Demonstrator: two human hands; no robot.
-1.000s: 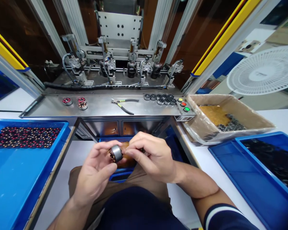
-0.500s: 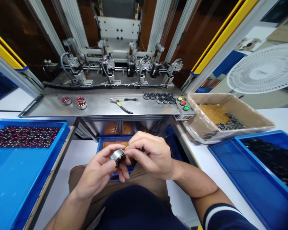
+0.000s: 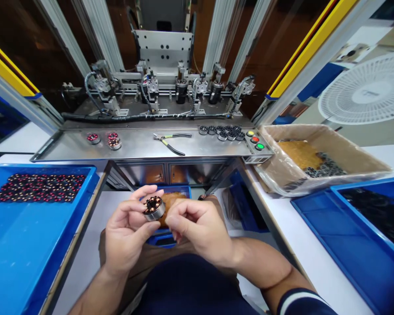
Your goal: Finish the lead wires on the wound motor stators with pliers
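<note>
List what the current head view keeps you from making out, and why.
Head view: whether the right hand pinches anything; its curled fingers hide the spot.
Head view: the underside of the copper-wound ring; its body and the left hand hide it.
Head view: the right side of the fan; the picture's edge cuts it off.
Head view: individual dark pieces, far right; too dark and blurred.

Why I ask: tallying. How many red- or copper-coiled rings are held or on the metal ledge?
4: held ring in the left hand; lone ring, front ring, partly hidden rear ring at left on the ledge.
</note>
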